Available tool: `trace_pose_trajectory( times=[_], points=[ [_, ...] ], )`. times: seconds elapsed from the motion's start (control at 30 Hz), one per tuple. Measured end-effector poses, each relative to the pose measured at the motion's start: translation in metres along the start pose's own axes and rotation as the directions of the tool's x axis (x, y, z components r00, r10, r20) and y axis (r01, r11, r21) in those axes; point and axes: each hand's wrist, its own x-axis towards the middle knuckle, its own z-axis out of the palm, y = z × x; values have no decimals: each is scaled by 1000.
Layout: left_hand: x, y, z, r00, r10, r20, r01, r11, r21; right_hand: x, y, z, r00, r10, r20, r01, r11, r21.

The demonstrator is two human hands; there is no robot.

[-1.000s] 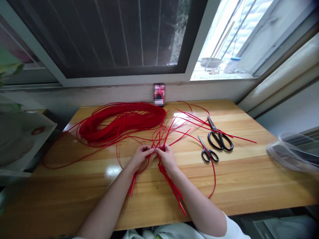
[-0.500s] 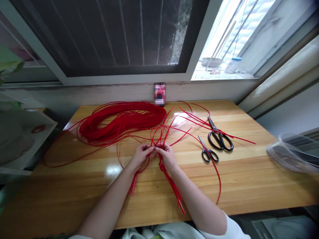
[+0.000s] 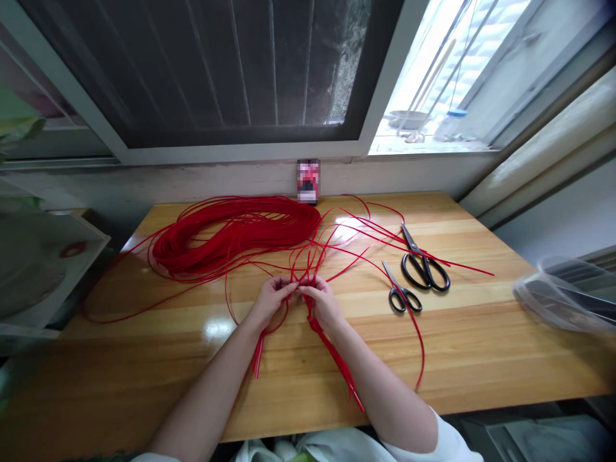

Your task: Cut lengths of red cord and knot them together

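Observation:
My left hand (image 3: pixel 275 298) and my right hand (image 3: pixel 323 301) meet at the middle of the table, thumbs and forefingers pinched on thin red cords (image 3: pixel 314 255). Several strands cross and fan out beyond my fingertips. Below my right hand hangs a knotted bundle of red cord (image 3: pixel 332 350), its loose ends reaching towards the table's front edge. A shorter bunch of cord ends (image 3: pixel 258 357) shows under my left wrist. How the strands cross between the fingertips is too small to make out.
A large coil of red cord (image 3: pixel 168 253) lies at the back left. Large black-handled scissors (image 3: pixel 426 273) and a smaller pair of scissors (image 3: pixel 405 300) lie to the right, with strands across them. A phone (image 3: pixel 308 182) leans on the wall. A clear plastic container (image 3: pixel 548 298) stands far right.
The ends of the knotted bundle below my right hand have swung slightly right. Both hands keep their pinch in nearly the same place.

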Motion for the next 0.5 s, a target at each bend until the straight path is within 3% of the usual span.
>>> trace_pose_trajectory(
  times=[0.23,0.33,0.5],
  points=[
    [1,-3,-2,999,28,-22,-29,1000,-13,-3,-3,5,999,-14,-40,11,997,-73],
    [2,-2,-4,997,42,-59,-41,999,34,-3,-7,-1,994,-6,-111,-4,996,-94],
    [6,-1,-8,993,55,-107,-47,996,81,-2,-18,-15,982,51,-185,-42,998,52]
  ],
)
